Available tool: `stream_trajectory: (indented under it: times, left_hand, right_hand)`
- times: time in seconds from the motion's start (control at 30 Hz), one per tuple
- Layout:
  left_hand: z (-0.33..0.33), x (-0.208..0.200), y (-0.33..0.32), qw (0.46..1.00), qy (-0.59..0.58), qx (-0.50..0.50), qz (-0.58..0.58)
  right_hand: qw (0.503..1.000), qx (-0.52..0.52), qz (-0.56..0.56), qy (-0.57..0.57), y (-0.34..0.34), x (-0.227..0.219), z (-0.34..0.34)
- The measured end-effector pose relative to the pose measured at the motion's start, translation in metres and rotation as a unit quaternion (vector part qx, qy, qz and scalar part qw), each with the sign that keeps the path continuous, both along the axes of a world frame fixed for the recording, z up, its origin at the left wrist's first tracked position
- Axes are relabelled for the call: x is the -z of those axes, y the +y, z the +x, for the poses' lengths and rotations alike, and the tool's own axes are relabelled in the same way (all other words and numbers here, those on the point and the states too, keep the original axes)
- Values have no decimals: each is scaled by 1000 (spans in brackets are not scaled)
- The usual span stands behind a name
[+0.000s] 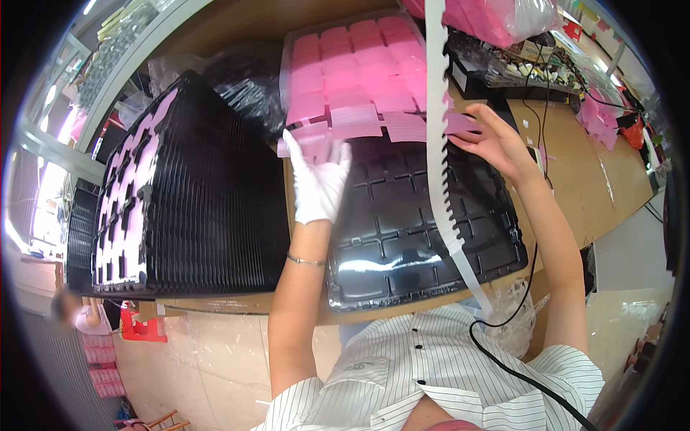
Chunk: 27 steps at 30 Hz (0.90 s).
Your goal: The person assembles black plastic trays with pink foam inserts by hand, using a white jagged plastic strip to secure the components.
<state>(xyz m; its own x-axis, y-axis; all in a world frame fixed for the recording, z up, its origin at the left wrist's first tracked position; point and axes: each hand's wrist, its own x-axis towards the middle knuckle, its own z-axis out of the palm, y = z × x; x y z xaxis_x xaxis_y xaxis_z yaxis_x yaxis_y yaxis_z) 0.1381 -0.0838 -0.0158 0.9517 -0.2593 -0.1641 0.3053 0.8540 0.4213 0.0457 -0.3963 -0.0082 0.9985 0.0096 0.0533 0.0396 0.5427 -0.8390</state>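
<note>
A row of translucent pink film pieces [352, 129] stretches between my two hands, above the far edge of a black moulded plastic tray [388, 208]. My left hand [320, 187], in a white glove, is at the row's left end, its fingers partly behind the film and closed on it. My bare right hand [499, 147] pinches the right end between thumb and fingers. Just beyond lies a tray of pink pieces [359, 65] in rows. A long white strip with a notched edge [437, 158] hangs in front, covering part of the film and tray.
At left stands a tall stack of black trays [208, 194] with pink pieces at its outer side. Crumpled dark plastic [248, 90] lies behind it. A black cable [496, 323] crosses my right side. Pink bags [496, 21] and cluttered boxes [532, 68] sit far right. Another person [90, 316] is far left.
</note>
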Motion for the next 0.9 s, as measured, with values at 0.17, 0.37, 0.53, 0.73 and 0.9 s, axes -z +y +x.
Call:
stream_trajectory:
  times: [0.17,0.37,0.53,0.73,0.9]
  left_hand:
    - [-8,9,30,979,-15,-51,199]
    - [-58,-4,57,739,-154,-23,655]
    - [-83,1,62,742,-164,-21,649]
    - [-54,8,54,659,-151,-152,721]
    - [49,40,52,615,-149,-110,767]
  right_hand:
    - [993,98,-43,54,-1,28,2]
    - [944,203,-244,90,12,16,-47]
    - [917,230,-317,74,18,16,-85]
    - [928,211,-292,99,12,31,-96]
    - [941,252,-221,43,10,33,-97]
